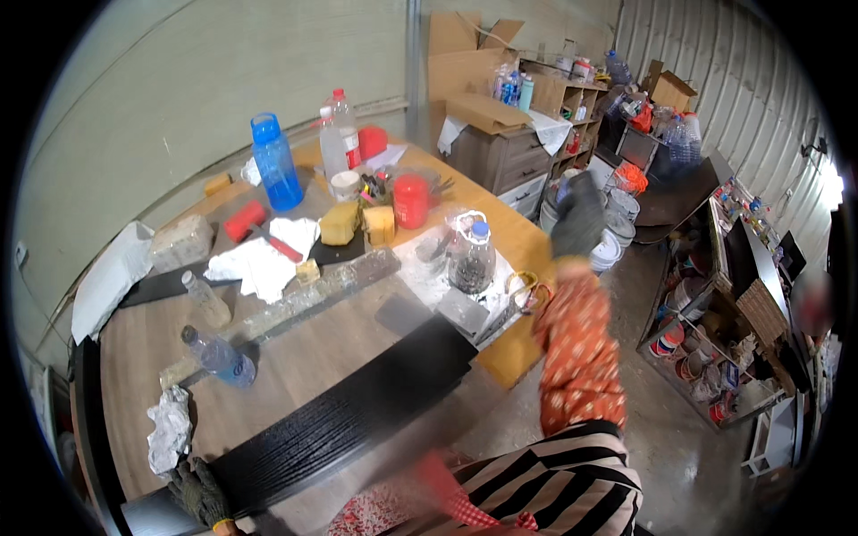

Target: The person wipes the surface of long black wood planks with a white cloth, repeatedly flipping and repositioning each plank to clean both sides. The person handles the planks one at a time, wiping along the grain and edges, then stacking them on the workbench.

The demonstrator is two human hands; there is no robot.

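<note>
At the lower left edge, the left hand (198,493), in a dark knit glove, has its grip closed over the near end of a long black wood-grained board (344,418), which lies slanted across the wooden surface (295,357). Just above that grip sits a crumpled white rag (168,427), and farther up a small clear plastic bottle (219,357) lies on its side beside a long glass strip (295,308). Well to the right, the right hand (579,219), also gloved, is raised and blurred; whether its fingers are together or apart I cannot tell, and it seems to carry nothing. By my judgement the board is only taken at one end, with the rest of the handling undone.
</note>
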